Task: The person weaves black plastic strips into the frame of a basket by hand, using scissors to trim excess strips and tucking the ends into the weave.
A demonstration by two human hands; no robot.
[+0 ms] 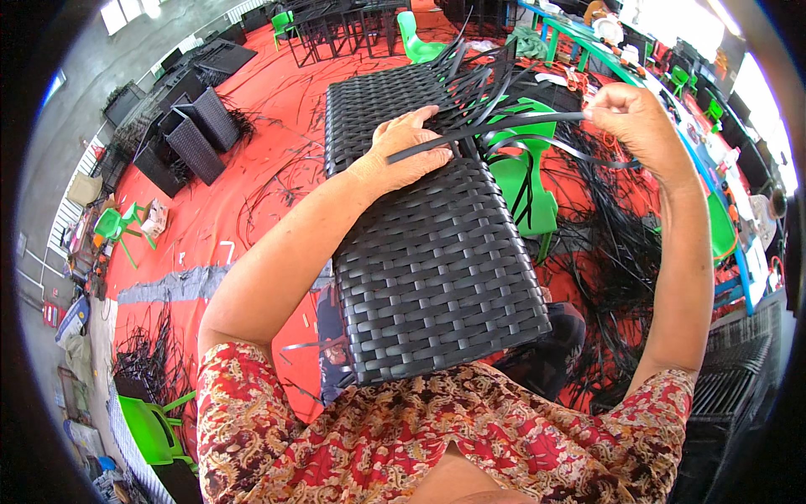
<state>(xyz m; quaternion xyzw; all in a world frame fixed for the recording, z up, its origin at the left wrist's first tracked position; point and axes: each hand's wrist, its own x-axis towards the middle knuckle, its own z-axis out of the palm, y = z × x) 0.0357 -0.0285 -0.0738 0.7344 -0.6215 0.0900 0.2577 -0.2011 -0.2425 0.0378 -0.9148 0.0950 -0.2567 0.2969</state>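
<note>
A long black woven panel (437,260) of flat plastic strips lies across my lap and stretches away from me. My left hand (401,153) rests on its upper face, fingers spread, partly covered by a strip. That loose black strip (504,125) runs from over my left hand to the right, where my right hand (631,122) pinches it, raised beyond the panel's right edge. Several unwoven strip ends (478,80) fan out from the panel's far right side.
A green chair (527,181) stands close by the panel's right side. Loose black strips (609,252) lie heaped on the red floor (277,176). Dark woven pieces (197,134) stand at the left. A long green-edged table (579,42) runs along the right.
</note>
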